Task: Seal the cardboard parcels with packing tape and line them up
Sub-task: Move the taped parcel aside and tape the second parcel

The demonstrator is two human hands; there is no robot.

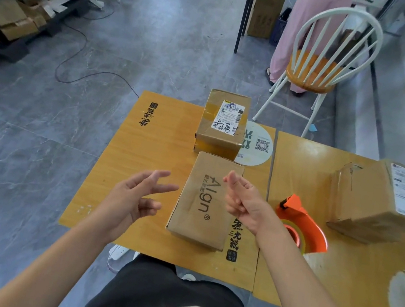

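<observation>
- Table [149, 144]: two wooden tops butted side by side, seam running 12 to 6 just right of centre.
- Side parcel [375, 201]: at 3 o'clock on the right-hand top, skewed and well apart from the other two. White label on its right face. It looks like the one not yet in the row.
- Near parcel [198, 222]: dead centre, long axis 12 to 6, print on top. I can't tell whether the centre seam is taped.
- Far parcel [221, 121]: at 12 o'clock of the near one, end to end, touching or just about. Glossy tape bands and a shipping label on top.
- Handling, my read: small stiff cardboard, likely light, and taped patches will be slick. Grip the long sides near the corners, where the board is stiffest — pressing mid-panel may cave it.
- Tape dispenser [300, 218]: orange, at 3 o'clock of the near parcel, between it and the side parcel. Nothing holds it.
- Left hand [132, 195]: at 9 o'clock of the near parcel, just beside it, fingers spread and relaxed, empty.
- Right hand [244, 203]: over the near parcel's right edge, fingers loosely curled, empty — contact unclear.
</observation>
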